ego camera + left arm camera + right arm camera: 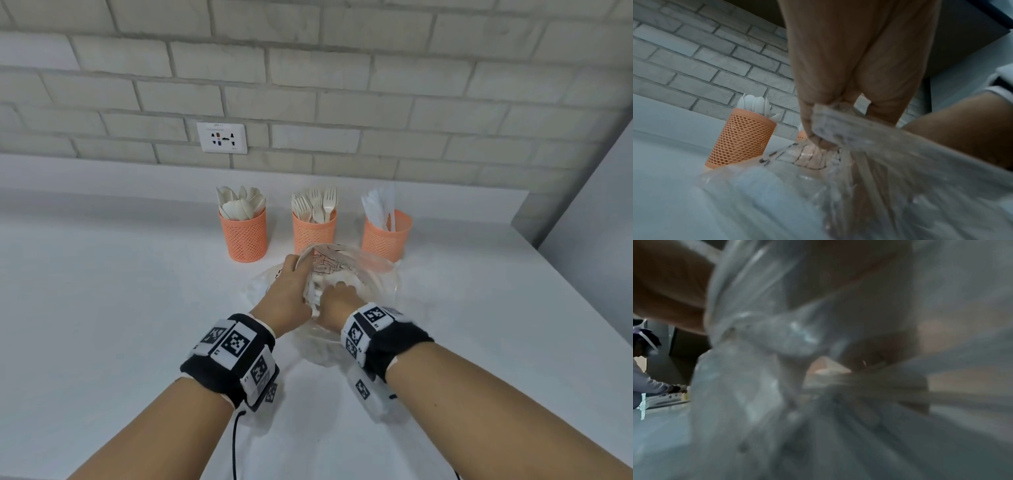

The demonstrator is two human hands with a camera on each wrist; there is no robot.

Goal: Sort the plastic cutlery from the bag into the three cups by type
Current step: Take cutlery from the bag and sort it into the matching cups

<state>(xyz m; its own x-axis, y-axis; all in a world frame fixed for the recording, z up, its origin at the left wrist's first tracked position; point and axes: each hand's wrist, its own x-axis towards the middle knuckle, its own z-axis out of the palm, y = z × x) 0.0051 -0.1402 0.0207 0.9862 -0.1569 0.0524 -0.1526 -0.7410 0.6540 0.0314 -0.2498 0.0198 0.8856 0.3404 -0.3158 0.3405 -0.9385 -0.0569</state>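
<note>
Three orange mesh cups stand in a row near the wall: one with spoons (244, 236), one with forks (313, 230), one with knives (387, 238). Just in front of them lies a clear plastic bag (363, 270) with pale cutlery (317, 291) inside. My left hand (301, 274) pinches the bag's rim and holds its mouth up, as the left wrist view shows (818, 138). My right hand (337, 293) reaches down into the bag, and its fingers are hidden by the plastic. The right wrist view is blurred: a bundle of beige handles (869, 384) lies under the palm.
The white counter (120, 308) runs back to a grey brick wall with a socket (222, 137). A grey panel (596, 205) closes the right side. The spoon cup (742, 138) stands left of the bag. Another person (645, 379) works far off to the left.
</note>
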